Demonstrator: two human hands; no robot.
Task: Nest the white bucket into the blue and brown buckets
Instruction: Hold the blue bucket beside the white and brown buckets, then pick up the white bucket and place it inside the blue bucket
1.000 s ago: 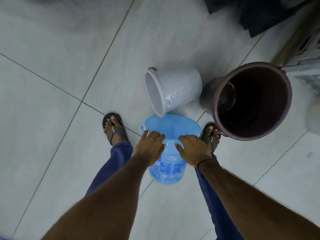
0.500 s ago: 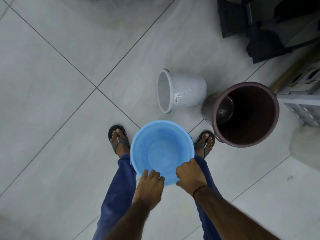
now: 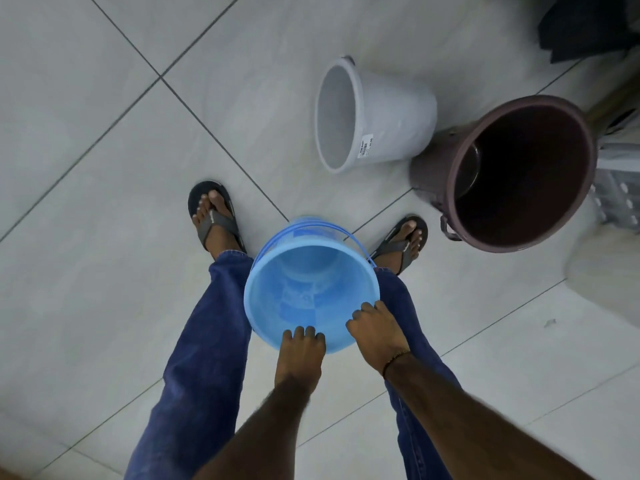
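Observation:
A translucent blue bucket [image 3: 308,289] hangs between my legs, mouth up and tilted toward me. My left hand [image 3: 300,351] grips its near rim, and my right hand [image 3: 375,329] grips the rim just to the right. The white bucket [image 3: 391,116] lies on its side on the tiled floor ahead, its mouth facing left, a label near its rim. To its right stands the large brown bucket [image 3: 561,133], upright with its dark mouth open; something shiny shows inside at its left wall.
My feet in sandals [image 3: 214,216] [image 3: 401,240] stand on the grey tiled floor [image 3: 104,168] either side of the blue bucket. Dark objects [image 3: 588,26] sit at the far right, and a pale slatted item [image 3: 620,174] is beside the brown bucket.
Both hands lifted the blue bucket off the floor, turned its mouth upward and drew it closer to me. The white and brown buckets have not moved.

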